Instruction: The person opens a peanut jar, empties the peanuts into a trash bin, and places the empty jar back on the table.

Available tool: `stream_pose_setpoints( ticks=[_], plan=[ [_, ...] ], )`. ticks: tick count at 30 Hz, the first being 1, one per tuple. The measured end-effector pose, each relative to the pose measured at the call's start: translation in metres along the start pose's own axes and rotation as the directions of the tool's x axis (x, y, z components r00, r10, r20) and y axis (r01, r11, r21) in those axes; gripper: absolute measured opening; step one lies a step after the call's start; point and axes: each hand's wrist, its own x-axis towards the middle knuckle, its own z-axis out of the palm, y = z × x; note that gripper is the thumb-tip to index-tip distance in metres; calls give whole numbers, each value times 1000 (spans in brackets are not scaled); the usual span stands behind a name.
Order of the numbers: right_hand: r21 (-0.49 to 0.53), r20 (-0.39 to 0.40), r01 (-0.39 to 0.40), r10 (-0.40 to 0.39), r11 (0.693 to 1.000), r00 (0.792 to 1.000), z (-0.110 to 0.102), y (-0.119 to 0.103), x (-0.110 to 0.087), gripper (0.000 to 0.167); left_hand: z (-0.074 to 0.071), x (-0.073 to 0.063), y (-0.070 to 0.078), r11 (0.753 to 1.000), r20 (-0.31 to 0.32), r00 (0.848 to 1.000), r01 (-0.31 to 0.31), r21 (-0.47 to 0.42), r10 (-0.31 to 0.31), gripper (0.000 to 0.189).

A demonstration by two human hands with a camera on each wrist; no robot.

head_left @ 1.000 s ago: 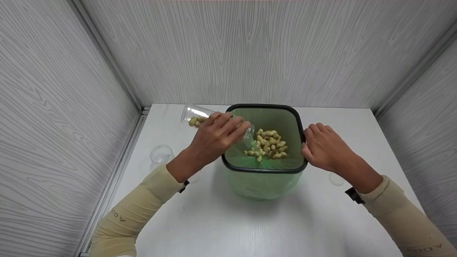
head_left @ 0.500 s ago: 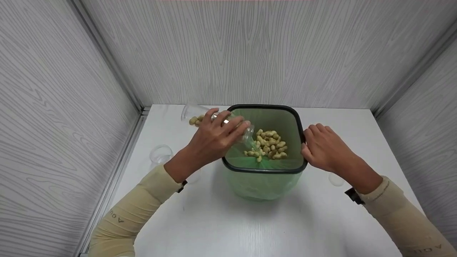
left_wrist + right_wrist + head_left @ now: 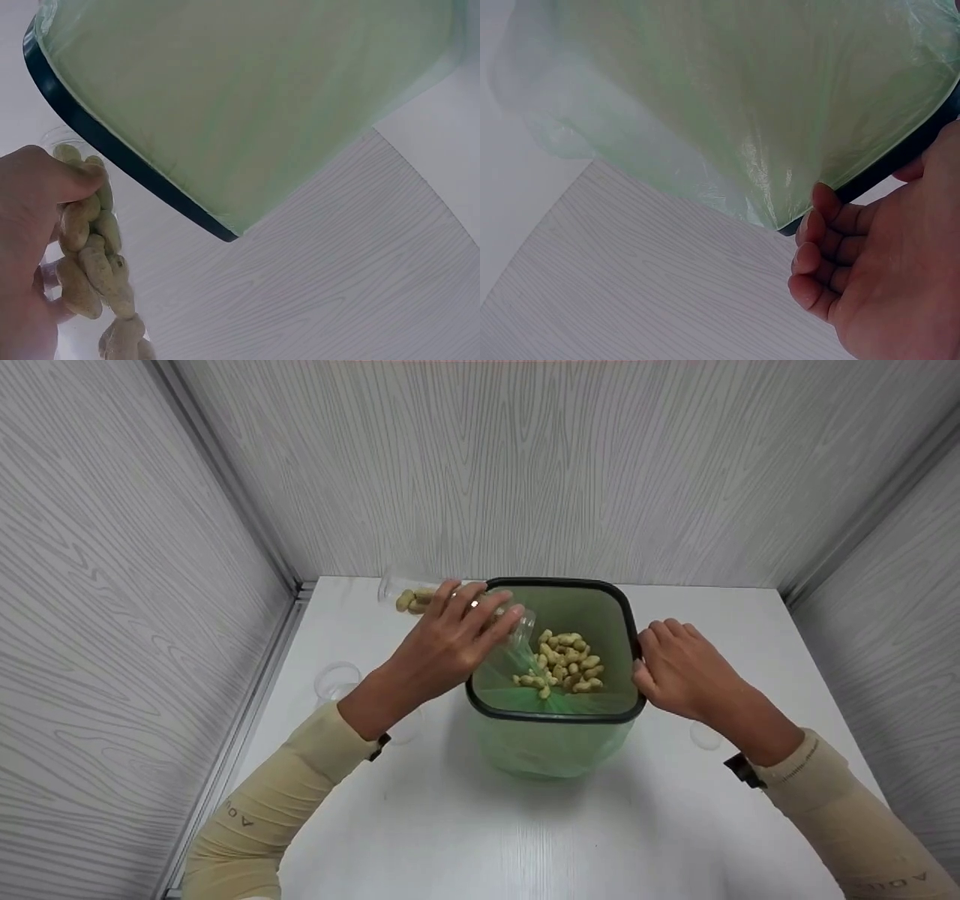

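My left hand [image 3: 450, 649] grips a clear plastic jar [image 3: 523, 628], tipped sideways with its mouth over the bin. Peanuts in shells [image 3: 94, 255] fill part of the jar, as the left wrist view shows. The bin has a dark rim [image 3: 559, 718] and a green bag lining [image 3: 555, 746]. A pile of peanuts [image 3: 566, 660] lies at its bottom. On the bin's right side, my right hand [image 3: 682, 671] holds the rim, fingers curled at its outer edge; the right wrist view shows the fingertips [image 3: 806, 259] below the rim.
A clear round container [image 3: 337, 679] stands on the white table [image 3: 525, 840], left of the bin. Near it lies a faint clear disc [image 3: 407, 725], partly behind the left wrist. Another clear disc [image 3: 706, 735] lies by the right wrist. Grained panels [image 3: 480, 472] enclose the table.
The jar's base has risen slightly and my left fingers have shifted a little upward on it. The pile of peanuts looks the same. My right hand stays on the rim.
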Motion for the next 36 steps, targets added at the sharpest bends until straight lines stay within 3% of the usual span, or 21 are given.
stream_pose_setpoints(
  ticks=[7,13,16,36],
  plan=[
    [12,17,-12,12,1000,1000,1,-1,0,25,2,0,-1,996,-98,992,-78,49,82,32],
    [14,25,-11,10,1000,1000,0,-3,0,26,11,-7,2,994,-71,992,-98,55,101,24],
    [8,26,-6,6,1000,1000,0,-3,0,25,12,-8,2,994,-87,991,-94,62,99,21],
    [21,13,-11,11,1000,1000,2,-2,0,25,7,-7,-1,995,-88,993,-77,71,83,23]
  ],
)
